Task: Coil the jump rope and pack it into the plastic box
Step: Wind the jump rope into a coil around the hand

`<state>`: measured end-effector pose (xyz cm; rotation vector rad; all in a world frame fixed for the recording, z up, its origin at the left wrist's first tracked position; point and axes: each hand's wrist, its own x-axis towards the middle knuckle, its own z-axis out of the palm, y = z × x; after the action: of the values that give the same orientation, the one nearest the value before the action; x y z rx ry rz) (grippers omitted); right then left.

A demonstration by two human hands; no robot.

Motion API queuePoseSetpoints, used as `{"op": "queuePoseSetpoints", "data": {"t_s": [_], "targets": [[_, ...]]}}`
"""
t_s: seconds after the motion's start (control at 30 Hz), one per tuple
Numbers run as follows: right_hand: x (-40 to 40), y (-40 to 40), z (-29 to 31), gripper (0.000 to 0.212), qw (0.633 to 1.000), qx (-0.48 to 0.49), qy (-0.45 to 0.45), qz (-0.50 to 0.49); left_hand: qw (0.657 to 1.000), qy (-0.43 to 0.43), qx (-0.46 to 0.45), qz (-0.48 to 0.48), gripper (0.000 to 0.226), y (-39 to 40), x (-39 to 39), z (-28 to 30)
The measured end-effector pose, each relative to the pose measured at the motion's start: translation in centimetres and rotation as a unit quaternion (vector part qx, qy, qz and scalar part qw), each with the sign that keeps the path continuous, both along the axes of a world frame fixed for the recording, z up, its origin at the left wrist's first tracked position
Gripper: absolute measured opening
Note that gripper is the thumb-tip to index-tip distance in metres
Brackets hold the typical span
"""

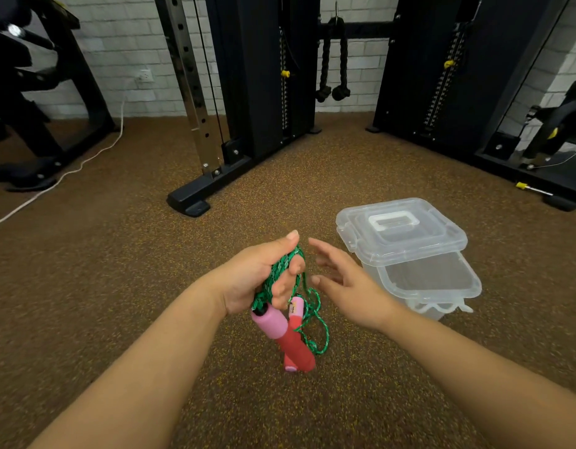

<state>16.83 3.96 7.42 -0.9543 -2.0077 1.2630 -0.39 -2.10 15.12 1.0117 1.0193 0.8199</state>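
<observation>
My left hand (260, 273) grips a bundle of green jump rope (282, 268), wound into loops around its fingers. Two pink-and-red handles (288, 338) hang down below that hand, and a loose loop of rope dangles beside them. My right hand (348, 280) hovers just to the right of the bundle with fingers spread, holding nothing. The clear plastic box (442, 286) stands on the floor to the right, open. Its clear lid (400, 231) rests tilted across the box's far side.
Brown speckled gym flooring (118, 270) lies all around. A black cable machine with a base foot (189, 204) stands ahead, a second black frame (474, 92) at the right. A white cord (53, 179) runs across the floor at left.
</observation>
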Motion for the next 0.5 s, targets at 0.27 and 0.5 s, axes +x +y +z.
{"op": "queuePoseSetpoints", "data": {"t_s": [0.27, 0.5], "targets": [[-0.7, -1.3, 0.0, 0.023, 0.999, -0.007, -0.029, 0.02, 0.995, -0.07, -0.001, 0.077, 0.053, 0.0, -0.1, 0.2], [0.4, -3.6, 0.5, 0.025, 0.957, 0.155, -0.223, 0.098, 0.977, -0.138, 0.001, 0.163, 0.064, 1.0, -0.9, -0.6]]}}
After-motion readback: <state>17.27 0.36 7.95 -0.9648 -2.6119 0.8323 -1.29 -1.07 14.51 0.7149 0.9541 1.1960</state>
